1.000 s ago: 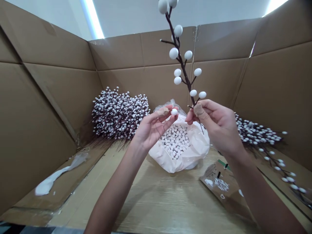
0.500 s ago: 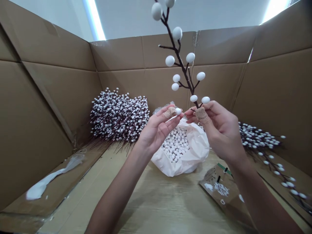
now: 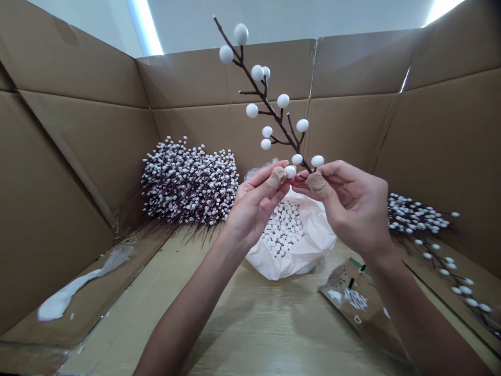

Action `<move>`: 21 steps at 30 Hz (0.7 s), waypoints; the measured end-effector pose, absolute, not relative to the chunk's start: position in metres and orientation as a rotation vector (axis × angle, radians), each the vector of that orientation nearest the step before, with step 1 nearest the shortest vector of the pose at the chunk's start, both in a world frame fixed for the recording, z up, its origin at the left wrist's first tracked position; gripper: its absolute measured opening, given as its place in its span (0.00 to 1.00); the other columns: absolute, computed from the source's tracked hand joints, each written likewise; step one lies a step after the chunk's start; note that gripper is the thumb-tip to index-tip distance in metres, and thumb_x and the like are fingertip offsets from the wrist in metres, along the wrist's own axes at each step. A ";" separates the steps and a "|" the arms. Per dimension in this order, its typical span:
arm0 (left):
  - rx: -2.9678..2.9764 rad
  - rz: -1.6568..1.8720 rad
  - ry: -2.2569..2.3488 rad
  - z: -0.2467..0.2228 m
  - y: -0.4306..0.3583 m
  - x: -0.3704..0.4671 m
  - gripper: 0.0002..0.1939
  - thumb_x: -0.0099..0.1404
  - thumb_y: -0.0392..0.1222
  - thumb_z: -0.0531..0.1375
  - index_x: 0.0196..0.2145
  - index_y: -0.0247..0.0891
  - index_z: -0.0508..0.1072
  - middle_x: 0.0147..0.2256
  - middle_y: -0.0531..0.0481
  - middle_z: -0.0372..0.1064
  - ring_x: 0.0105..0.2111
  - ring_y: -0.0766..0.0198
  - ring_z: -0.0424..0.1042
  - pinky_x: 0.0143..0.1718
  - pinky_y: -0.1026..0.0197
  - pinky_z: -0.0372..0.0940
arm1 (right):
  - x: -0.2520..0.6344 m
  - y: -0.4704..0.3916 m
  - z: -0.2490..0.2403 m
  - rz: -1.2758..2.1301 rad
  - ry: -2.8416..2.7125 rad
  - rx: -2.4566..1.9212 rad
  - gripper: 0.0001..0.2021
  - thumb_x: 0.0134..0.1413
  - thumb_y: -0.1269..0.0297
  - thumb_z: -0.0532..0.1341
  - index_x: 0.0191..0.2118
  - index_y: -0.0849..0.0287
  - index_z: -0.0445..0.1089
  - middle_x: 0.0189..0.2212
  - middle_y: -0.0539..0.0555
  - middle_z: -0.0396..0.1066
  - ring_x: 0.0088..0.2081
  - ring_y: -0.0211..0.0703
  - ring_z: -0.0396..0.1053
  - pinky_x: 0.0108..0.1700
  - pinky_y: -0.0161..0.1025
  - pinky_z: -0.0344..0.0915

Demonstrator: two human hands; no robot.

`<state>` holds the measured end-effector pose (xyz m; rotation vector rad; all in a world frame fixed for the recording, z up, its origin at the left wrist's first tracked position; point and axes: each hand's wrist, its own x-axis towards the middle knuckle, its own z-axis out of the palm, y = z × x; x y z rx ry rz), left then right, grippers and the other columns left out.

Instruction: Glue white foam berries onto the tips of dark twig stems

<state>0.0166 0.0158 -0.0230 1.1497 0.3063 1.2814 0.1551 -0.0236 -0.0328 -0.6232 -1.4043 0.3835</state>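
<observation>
white bead (image 3: 290, 172) pinched in the left hand's fingers (image 3: 278, 178), right up by the stem, while the right hand (image 3: 348, 201) grips the brown branch (image 3: 278, 119) near its base! both sit above 1 open bag (image 3: 319, 224) of beads on the tabletop (image 3: 270, 324).

Berries (image 3: 283, 228) inside the bag (image 3: 319, 230)

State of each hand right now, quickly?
Left hand: closed, pinching a white berry.
Right hand: closed, gripping the branch near its lower end.
</observation>
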 end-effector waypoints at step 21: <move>1.214 1.369 0.292 -0.027 0.013 0.024 0.04 0.58 0.35 0.63 0.33 0.39 0.77 0.38 0.53 0.77 0.49 0.61 0.72 0.56 0.58 0.62 | 0.151 -0.020 -0.036 0.346 -1.384 -0.627 0.05 0.55 0.62 0.63 0.33 0.57 0.70 0.31 0.51 0.74 0.35 0.42 0.75 0.42 0.44 0.77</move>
